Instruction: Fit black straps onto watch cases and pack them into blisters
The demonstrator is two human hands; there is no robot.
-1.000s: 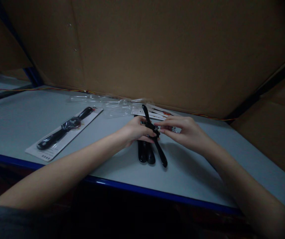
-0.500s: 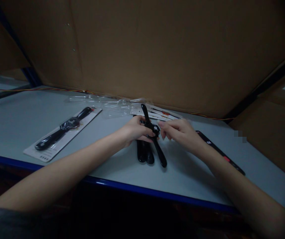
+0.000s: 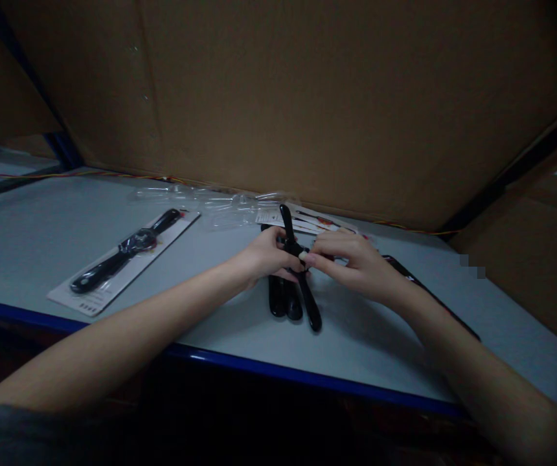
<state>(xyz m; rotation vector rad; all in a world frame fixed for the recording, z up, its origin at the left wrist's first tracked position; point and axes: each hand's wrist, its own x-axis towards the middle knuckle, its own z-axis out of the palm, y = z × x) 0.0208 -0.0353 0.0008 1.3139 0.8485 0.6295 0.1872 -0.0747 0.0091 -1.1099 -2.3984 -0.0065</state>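
Note:
My left hand is closed round the middle of a black tool with two long rounded handles, held at a slant above the table. My right hand has its thumb and forefinger pinched at the tool's middle part. A pale spot shows at those fingertips; I cannot tell whether it is a small part or a nail. Beneath the held tool lie more black handles, side by side on the table and partly hidden by my left hand.
A packaged black tool on a white card lies at the left. Clear plastic shells and printed cards lie along the cardboard wall. At the right is a flat black strip. The table's blue edge runs along the front.
My right hand has moved left and slightly down, from beside the tool onto its middle. The tool's lower handle has swung slightly left. My left hand keeps its grip.

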